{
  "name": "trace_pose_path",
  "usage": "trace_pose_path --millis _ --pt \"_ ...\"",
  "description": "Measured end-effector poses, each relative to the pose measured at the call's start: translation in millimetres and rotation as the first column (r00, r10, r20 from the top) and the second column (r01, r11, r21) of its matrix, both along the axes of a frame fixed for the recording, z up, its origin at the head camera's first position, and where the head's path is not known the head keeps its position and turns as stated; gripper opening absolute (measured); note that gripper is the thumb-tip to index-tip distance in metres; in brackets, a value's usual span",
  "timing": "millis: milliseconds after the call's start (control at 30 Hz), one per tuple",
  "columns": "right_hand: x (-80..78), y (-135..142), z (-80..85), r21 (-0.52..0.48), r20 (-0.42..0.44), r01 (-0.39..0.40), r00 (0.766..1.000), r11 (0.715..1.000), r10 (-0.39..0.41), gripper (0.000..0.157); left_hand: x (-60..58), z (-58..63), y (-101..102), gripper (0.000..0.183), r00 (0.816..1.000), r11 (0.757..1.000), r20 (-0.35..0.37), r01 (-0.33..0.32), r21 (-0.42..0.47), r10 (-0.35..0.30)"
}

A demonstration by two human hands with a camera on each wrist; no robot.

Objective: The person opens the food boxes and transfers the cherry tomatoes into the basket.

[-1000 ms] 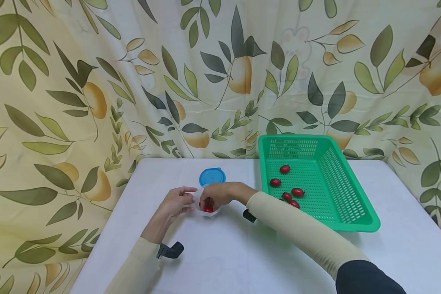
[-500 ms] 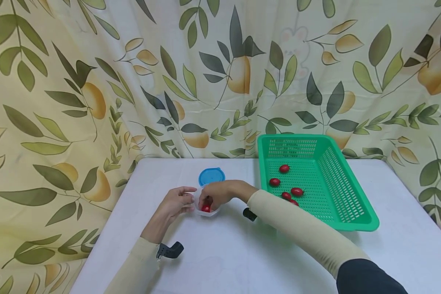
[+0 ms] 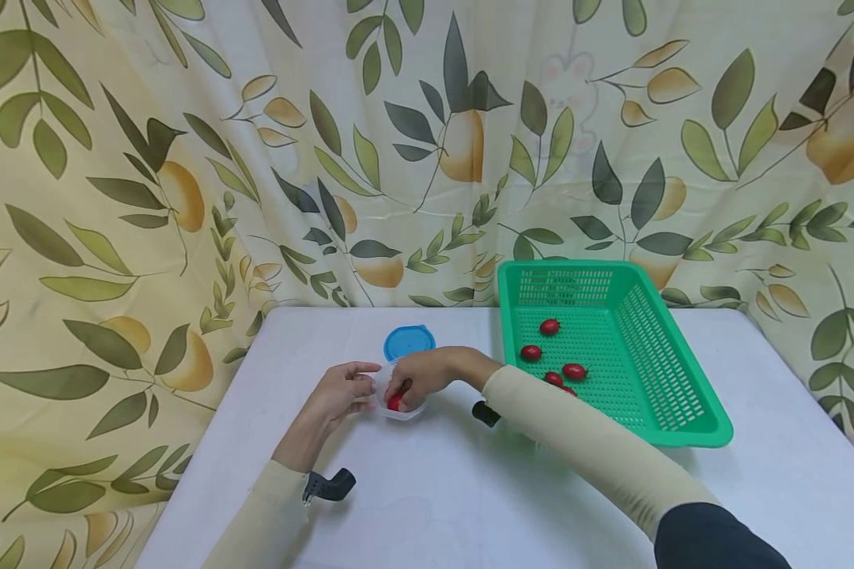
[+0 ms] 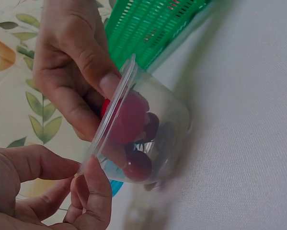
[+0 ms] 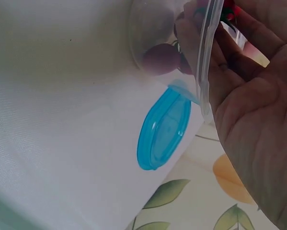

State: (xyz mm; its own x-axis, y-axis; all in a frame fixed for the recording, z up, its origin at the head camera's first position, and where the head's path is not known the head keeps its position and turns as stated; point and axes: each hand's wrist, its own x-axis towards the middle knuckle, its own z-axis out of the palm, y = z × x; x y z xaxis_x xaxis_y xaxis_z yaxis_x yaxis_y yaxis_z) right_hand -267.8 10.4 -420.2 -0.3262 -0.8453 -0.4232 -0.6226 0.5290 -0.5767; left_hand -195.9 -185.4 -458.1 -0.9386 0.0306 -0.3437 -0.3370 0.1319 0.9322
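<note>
My left hand (image 3: 341, 393) pinches the rim of a small clear plastic tub (image 4: 174, 108) between thumb and fingers. Reaching down into the tub's mouth, my right hand (image 3: 427, 371) grips a red cherry tomato (image 3: 394, 402), partly covered by its fingers. Through the tub wall, the left wrist view shows more tomatoes at the bottom, including one dark red tomato (image 4: 137, 166). The right wrist view shows another tomato (image 5: 161, 59) low in the tub, and the held one's green stem end by the fingers.
Just behind the tub, a blue lid (image 3: 409, 342) lies on the white table (image 3: 413, 498). To the right stands a green perforated basket (image 3: 690, 379) with several tomatoes (image 3: 575, 371) on its left side, under and beyond the right forearm. A leaf-print curtain (image 3: 398, 158) hangs behind.
My right hand stays in the tub while the held tomato shifts slightly left and lower, with less of it showing. My left hand keeps its place on the rim.
</note>
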Motion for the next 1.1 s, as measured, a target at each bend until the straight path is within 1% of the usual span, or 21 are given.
trace_pose_path --millis 133,300,400,733,933,1100 --pt "-0.3 0.6 -0.5 -0.022 0.036 0.014 0.999 1.0 -0.013 0.032 0.5 0.4 0.0 0.037 1.0 1.0 0.002 0.0 -0.007 0.0" --pt "-0.1 2.6 -1.3 -0.062 0.095 0.077 0.993 0.995 -0.071 0.035 1.3 1.8 0.2 0.038 1.0 1.0 0.003 0.004 -0.004 -0.004" --pt "0.6 4.7 0.7 -0.078 0.11 0.113 0.988 0.991 -0.104 0.034 0.8 1.4 0.1 0.038 1.0 1.0 0.003 0.004 0.003 -0.004" --pt "5.2 12.4 14.6 -0.101 0.083 0.15 0.986 0.983 -0.142 0.032 -0.1 -0.8 0.2 0.039 1.0 1.0 -0.004 -0.002 0.02 0.002" --pt "4.8 16.1 18.5 -0.111 0.067 0.162 0.986 0.98 -0.155 0.032 -0.3 -0.6 -0.1 0.038 1.0 1.0 -0.001 -0.008 0.022 0.008" --pt "4.3 18.9 22.0 -0.135 0.062 0.166 0.985 0.977 -0.159 0.032 -0.2 -0.4 0.1 0.038 1.0 1.0 -0.002 -0.001 0.011 0.001"
